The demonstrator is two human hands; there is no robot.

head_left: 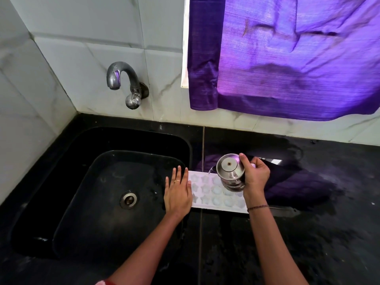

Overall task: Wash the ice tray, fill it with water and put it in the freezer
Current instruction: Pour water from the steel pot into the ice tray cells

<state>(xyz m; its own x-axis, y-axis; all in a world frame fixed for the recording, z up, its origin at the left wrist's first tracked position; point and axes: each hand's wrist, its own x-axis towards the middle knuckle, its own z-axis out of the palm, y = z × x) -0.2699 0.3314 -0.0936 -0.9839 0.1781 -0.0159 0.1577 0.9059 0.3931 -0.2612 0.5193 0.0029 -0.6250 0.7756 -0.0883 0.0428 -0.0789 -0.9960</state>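
Note:
A white ice tray (207, 189) with star and round moulds lies on the black counter, just right of the sink. My left hand (177, 192) rests flat with straight fingers on the tray's left end. My right hand (255, 175) grips a small steel pot (231, 171) tilted over the tray's right half, its base turned towards the camera. A thin stream of water leaves the pot's lip at its left side. The pot and my right hand hide part of the tray.
A black sink (107, 194) with a steel drain (128, 200) lies to the left. A steel tap (123, 83) juts from the tiled wall above it. A purple curtain (287, 58) hangs at the upper right. The black counter (318, 223) is wet.

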